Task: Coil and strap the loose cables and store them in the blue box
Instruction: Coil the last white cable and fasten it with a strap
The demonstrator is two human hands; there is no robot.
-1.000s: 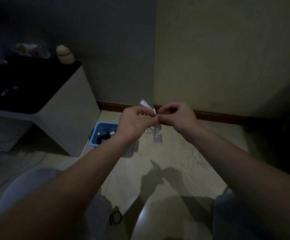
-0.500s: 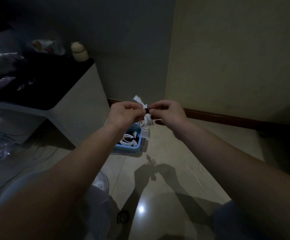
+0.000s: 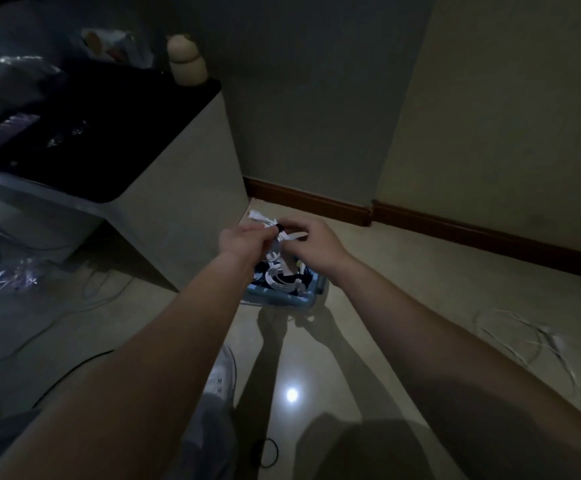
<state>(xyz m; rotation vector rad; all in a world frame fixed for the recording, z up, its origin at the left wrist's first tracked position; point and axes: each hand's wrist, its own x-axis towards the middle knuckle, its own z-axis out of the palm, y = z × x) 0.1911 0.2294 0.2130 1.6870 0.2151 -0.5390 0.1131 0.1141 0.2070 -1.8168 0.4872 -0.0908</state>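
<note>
My left hand (image 3: 244, 239) and my right hand (image 3: 316, 242) together hold a coiled white cable (image 3: 275, 230) with a black strap round its middle. Both pinch it from opposite sides, fingers curled. The bundle hangs directly above the blue box (image 3: 282, 299), which stands on the floor and holds several coiled white and dark cables. One white plug end sticks out to the upper left of my left hand.
A loose white cable (image 3: 531, 341) lies on the floor at the right. A black strap loop (image 3: 266, 452) lies near my knee. A low cabinet (image 3: 178, 188) with a dark top stands left. More cables and plastic bags (image 3: 15, 275) lie at far left.
The view has swung so the box now lies right under my hands. Both hands with the strapped cable have moved down toward the box.
</note>
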